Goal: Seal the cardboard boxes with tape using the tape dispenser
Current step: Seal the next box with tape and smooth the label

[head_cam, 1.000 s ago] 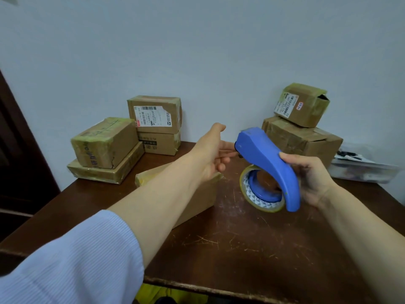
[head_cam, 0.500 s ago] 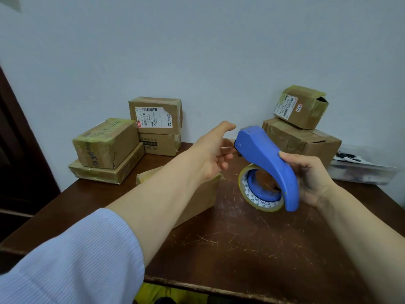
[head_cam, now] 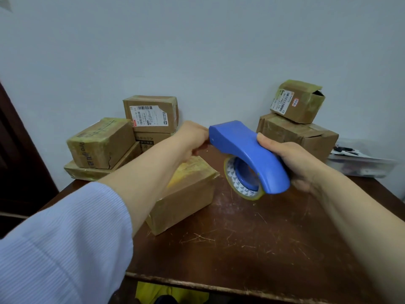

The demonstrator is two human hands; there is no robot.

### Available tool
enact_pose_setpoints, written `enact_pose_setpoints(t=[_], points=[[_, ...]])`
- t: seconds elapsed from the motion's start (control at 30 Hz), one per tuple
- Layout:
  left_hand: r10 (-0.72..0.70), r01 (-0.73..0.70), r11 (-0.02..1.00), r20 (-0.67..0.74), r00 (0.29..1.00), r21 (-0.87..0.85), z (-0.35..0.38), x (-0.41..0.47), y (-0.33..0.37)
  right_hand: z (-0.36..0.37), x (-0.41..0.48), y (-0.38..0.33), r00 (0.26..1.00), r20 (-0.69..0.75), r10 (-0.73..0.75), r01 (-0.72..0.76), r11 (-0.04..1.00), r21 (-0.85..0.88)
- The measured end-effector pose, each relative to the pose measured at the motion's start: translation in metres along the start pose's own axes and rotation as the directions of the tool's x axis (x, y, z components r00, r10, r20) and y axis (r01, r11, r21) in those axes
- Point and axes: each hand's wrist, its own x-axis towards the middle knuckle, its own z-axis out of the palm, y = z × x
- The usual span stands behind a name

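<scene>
The left hand curls at the nose of the tape dispenser; whether it pinches tape, I cannot tell. The cardboard box lies on the tabletop below-left of the dispenser, under that nearer hand. The right hand grips the dispenser's rear.

White shipping label, barcode on top, on the upper box at the table's back edge: print too small to read.

Rotated barcode label on the top box, back right corner: partly "P602 170". Red-marked sticker beside it: illegible.
</scene>
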Motion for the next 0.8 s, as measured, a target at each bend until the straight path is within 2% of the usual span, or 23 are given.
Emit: enact_pose_setpoints(t=[0.13,0.2,0.43,0.8], points=[[0.01,0.0,0.997,-0.132,0.991,0.074,-0.018,0.024,-0.003,0.0,-0.001,0.003,0.995,-0.097,-0.035,0.033,0.999,-0.027],[0.009,0.026,0.984,-0.194,0.981,0.178,-0.036,0.041,-0.012,-0.004,-0.005,0.01,0.993,-0.119,-0.022,0.015,0.998,-0.063],[-0.021,0.041,0.989,-0.146,0.989,0.139,-0.036,0.063,-0.039,0.008,0.002,0.035,0.991,-0.12,0.052,-0.059,0.997,-0.049],[-0.047,0.07,0.977,-0.117,0.992,0.199,-0.033,0.082,-0.055,0.007,0.012,0.038,0.989,-0.118,0.092,-0.101,0.993,-0.067]])
